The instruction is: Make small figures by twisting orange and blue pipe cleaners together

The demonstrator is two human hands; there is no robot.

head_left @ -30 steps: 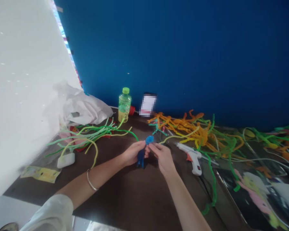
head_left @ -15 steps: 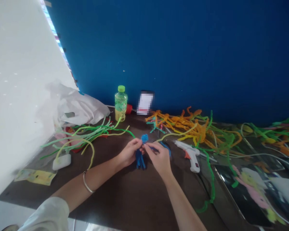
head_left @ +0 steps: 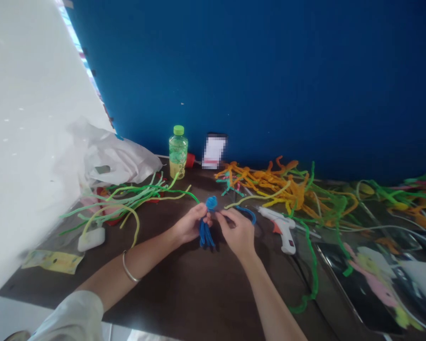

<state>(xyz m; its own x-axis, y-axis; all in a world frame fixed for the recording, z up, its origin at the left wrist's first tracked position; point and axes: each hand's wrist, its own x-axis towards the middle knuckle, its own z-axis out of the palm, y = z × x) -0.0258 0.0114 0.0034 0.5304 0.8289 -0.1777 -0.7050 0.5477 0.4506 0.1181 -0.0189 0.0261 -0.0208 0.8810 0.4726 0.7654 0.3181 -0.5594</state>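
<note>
My left hand [head_left: 191, 223] is closed on a small blue pipe-cleaner figure [head_left: 206, 234], pinching it below its rounded, coiled top. Several blue strands hang down from it under my fingers. To its right, my right hand [head_left: 237, 231] pinches a blue pipe cleaner [head_left: 249, 214], whose loose end curves out past my knuckles. Where this strand joins the figure is hard to make out between the fingertips. A yellow-green pipe cleaner [head_left: 257, 197] lies just beyond my right hand.
A white glue gun [head_left: 282, 227] lies right of my hands, near piled orange pipe cleaners [head_left: 270, 182]. Green pipe cleaners [head_left: 145, 192] spread to the left. Behind stand a drink bottle [head_left: 178, 154] and a phone [head_left: 215, 151]. A dark tablet [head_left: 355, 284] lies at right.
My right hand has drawn slightly away to the right from my left, widening the gap between them. The blue figure has shifted a little left and shows more.
</note>
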